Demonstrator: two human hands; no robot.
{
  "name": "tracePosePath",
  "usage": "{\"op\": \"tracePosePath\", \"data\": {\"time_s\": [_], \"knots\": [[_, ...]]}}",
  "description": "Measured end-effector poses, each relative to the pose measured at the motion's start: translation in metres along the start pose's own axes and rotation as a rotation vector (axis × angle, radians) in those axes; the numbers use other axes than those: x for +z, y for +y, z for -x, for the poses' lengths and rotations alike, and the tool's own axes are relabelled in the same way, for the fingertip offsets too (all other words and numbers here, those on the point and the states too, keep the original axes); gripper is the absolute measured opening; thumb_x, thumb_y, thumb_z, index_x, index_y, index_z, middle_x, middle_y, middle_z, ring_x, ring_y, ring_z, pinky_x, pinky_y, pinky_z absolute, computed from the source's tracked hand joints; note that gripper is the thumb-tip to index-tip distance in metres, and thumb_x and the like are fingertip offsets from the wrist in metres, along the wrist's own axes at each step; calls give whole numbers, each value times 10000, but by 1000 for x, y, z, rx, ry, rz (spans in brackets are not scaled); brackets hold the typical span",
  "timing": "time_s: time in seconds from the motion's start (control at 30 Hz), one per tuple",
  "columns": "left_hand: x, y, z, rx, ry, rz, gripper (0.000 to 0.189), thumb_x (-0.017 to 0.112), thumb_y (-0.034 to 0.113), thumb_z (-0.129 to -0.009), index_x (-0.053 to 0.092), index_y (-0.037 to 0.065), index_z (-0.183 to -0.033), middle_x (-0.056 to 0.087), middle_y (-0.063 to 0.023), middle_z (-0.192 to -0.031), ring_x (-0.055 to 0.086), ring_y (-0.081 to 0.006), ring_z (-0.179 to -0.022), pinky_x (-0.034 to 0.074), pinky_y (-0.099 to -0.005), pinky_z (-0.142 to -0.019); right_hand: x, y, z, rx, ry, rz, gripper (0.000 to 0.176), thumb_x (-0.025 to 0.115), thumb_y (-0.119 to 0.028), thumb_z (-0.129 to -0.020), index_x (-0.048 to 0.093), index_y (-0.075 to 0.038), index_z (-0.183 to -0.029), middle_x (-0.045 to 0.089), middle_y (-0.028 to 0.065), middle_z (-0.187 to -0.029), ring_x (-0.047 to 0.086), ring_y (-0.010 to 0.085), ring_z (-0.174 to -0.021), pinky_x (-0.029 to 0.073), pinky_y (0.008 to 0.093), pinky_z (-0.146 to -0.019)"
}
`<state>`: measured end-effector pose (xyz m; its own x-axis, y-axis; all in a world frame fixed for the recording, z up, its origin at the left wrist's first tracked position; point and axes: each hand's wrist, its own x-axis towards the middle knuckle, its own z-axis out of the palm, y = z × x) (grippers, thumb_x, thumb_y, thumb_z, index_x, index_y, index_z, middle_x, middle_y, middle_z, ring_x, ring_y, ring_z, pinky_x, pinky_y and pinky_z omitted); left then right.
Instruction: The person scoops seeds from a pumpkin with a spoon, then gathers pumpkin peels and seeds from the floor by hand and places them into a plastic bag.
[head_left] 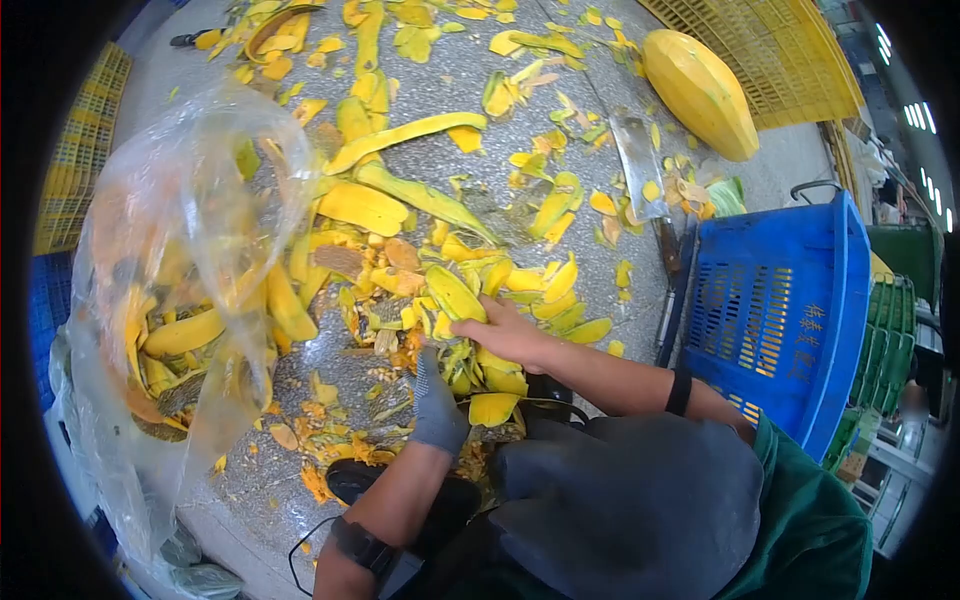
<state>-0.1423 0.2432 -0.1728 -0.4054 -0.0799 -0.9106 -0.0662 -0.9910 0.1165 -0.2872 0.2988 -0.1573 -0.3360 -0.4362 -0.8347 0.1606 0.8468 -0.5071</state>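
My bare right hand (pixel 505 332) is closed on peels, its thumb over a green-and-yellow strip of peel (pixel 453 292). My left hand (pixel 438 405), in a grey glove, presses its fingers against the left side of the same clump of peels (pixel 495 372). Part of its grip is hidden by the clump. Around both hands lie more peels, orange pulp (pixel 345 455) and pale seeds on the speckled floor. To the left, a clear plastic bag (pixel 200 200) stands open with peels inside it.
A broad-bladed knife (pixel 637 165) lies right of the peels, beside a blue crate (pixel 780 300). A large yellow oblong fruit (pixel 700 95) with a pared surface rests by a yellow crate (pixel 770 55). More yellow crates (pixel 85 150) stand at far left.
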Motion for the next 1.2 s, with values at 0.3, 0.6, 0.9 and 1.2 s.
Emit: {"op": "tracePosePath", "data": {"time_s": [0.3, 0.6, 0.9, 1.2], "knots": [[-32, -16, 15, 169, -105, -41, 417, 404, 344, -1036, 411, 99, -1373, 557, -90, -1234, 598, -213, -1074, 544, -378, -866, 14, -25, 34, -181, -306, -375, 519, 581, -275, -921, 459, -43, -1369, 550, 91, -1280, 500, 187, -1165, 394, 323, -984], [62, 49, 101, 500, -364, 57, 411, 408, 381, -1030, 459, 110, -1335, 551, -71, -1266, 584, -218, -1125, 525, -406, -922, -38, -168, 100, -452, -433, -94, 548, 571, -269, -924, 427, -45, -1404, 549, 82, -1303, 498, 169, -1194, 384, 320, -1016], [65, 206, 239, 898, -499, -118, 455, 426, 443, -1016, 453, 140, -1353, 566, -45, -1262, 611, -203, -1093, 548, -419, -886, 15, -345, 188, -669, -427, -14, 372, 573, -266, -925, 526, -52, -1225, 641, 63, -1038, 662, 174, -870, 543, 303, -761], [-105, 207, 264, 536, -369, 164, 602, 341, 560, -991, 401, 130, -1407, 516, -115, -1348, 554, -288, -1208, 504, -493, -968, 198, -342, 107, -345, -840, 425, 678, 542, -479, -874, 459, -29, -1375, 476, 165, -1390, 456, 253, -1255, 339, 377, -1055]]}}
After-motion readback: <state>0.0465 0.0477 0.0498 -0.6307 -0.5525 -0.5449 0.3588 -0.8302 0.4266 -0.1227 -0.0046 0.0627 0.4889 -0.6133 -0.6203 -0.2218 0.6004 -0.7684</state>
